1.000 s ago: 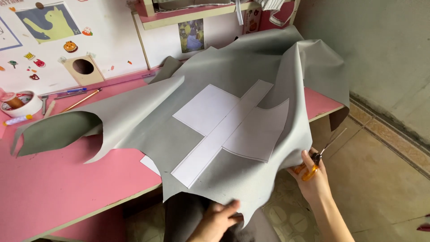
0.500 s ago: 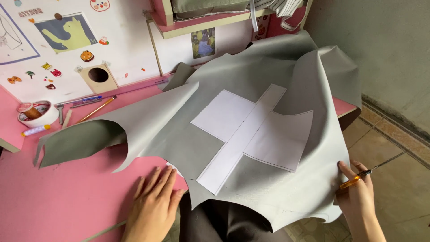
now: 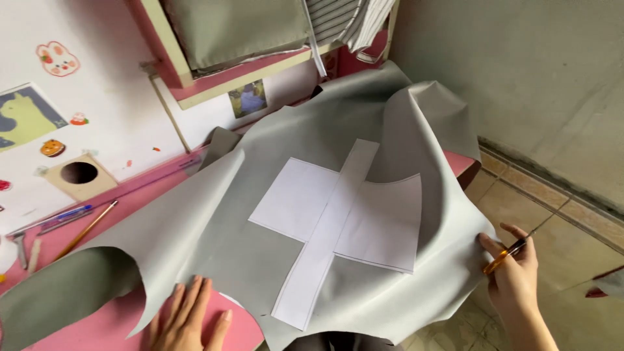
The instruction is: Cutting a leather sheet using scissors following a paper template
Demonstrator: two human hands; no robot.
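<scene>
A large sheet of grey leather-like material lies over the pink table and hangs off its right edge. White paper pattern pieces lie on it, one a long strip crossing two others. My left hand rests flat, fingers spread, on the sheet's near left edge and the table. My right hand holds orange-handled scissors at the sheet's right edge, beyond the table.
Pens and a pencil lie at the table's back left by a white wall with stickers and a small box with a round hole. A pink shelf holds folded fabric above. Tiled floor lies to the right.
My left hand has moved from under the sheet's front onto the table at the left edge. My right hand with the scissors has stayed at the sheet's right edge as my head moved closer.
</scene>
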